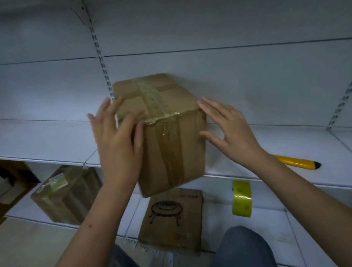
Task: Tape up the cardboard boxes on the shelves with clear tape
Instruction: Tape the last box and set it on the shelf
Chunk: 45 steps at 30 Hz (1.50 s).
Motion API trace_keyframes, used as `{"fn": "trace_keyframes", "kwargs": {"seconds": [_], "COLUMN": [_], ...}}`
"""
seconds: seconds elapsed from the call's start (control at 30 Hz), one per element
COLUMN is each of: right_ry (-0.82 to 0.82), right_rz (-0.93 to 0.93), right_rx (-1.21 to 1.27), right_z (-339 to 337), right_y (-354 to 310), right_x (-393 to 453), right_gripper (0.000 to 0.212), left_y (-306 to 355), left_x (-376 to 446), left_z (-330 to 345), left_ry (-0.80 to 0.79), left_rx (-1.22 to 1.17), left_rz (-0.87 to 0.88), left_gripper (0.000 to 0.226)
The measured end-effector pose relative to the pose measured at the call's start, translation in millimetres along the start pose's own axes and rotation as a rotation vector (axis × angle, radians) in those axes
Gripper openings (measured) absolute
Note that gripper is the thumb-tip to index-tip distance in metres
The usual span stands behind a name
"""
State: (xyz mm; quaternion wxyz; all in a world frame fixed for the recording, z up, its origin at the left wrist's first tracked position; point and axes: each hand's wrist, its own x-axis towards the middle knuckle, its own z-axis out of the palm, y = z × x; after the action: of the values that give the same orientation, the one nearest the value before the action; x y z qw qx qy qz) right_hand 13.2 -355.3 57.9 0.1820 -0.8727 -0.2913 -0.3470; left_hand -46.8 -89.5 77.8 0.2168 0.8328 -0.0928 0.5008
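A brown cardboard box (171, 133) stands on the white shelf (46, 140), its front overhanging the shelf edge. Clear tape runs over its top and down its front face. My left hand (117, 141) lies flat against the box's left front corner with fingers spread and straight. My right hand (231, 129) has straight, spread fingers at the box's right edge, thumb near the side. A roll of clear yellowish tape (241, 198) stands on edge on the lower shelf, right of the box.
A yellow box cutter (298, 161) lies on the upper shelf to the right. On the lower shelf sit a flat box with a stool drawing (172, 219) and a taped box (67, 195) at left. My knees are at the bottom of the frame.
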Motion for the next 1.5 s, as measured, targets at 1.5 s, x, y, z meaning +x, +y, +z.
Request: {"fn": "trace_keyframes", "kwargs": {"seconds": [1.5], "right_ry": [-0.243], "right_rz": [0.679], "right_rx": [0.679], "right_z": [-77.7], "right_y": [-15.5], "right_x": [-36.1], "right_gripper": [0.011], "left_y": [117.4], "left_x": [-11.9], "left_z": [31.5], "left_ry": [-1.083], "left_rx": [-0.763], "left_rz": [-0.568], "left_gripper": [0.023]}}
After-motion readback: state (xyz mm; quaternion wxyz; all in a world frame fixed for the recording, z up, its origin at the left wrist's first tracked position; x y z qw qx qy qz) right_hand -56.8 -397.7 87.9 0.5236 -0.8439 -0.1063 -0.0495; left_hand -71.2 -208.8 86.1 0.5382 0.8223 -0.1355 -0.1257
